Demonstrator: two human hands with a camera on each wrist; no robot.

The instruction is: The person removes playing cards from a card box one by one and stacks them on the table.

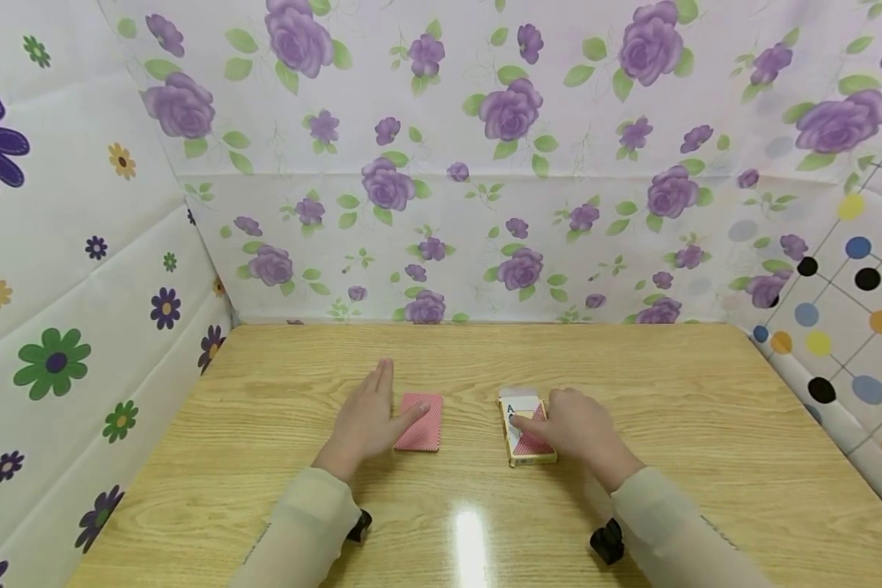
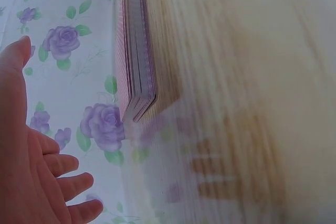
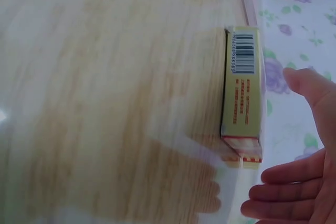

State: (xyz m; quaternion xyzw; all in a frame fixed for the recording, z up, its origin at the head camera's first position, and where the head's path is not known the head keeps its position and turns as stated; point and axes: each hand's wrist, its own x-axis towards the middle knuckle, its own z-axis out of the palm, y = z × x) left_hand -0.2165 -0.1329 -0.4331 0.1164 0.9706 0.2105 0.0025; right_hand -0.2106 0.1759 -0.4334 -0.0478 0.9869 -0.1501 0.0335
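A stack of playing cards [image 1: 424, 434] with red patterned backs lies face down on the wooden table, left of centre. Seen side-on in the left wrist view, the stack [image 2: 137, 56] shows its layered edges. My left hand [image 1: 367, 420] hovers beside it, fingers straight and thumb reaching over the cards, holding nothing. To the right lies a playing card box [image 1: 535, 447], printed with an ace and a red pattern, its pale top flap [image 1: 518, 394] folded out. Its barcoded side [image 3: 242, 82] faces the right wrist camera. My right hand [image 1: 581, 425] is close by, fingers extended, thumb over the box without gripping it.
The wooden table [image 1: 470, 351] meets a wall covering with purple roses [image 1: 510, 110] at the back. Patterned sheets also line the left [image 1: 51, 359] and right [image 1: 867, 318] sides. A bright light reflection [image 1: 470, 547] shows on the near tabletop.
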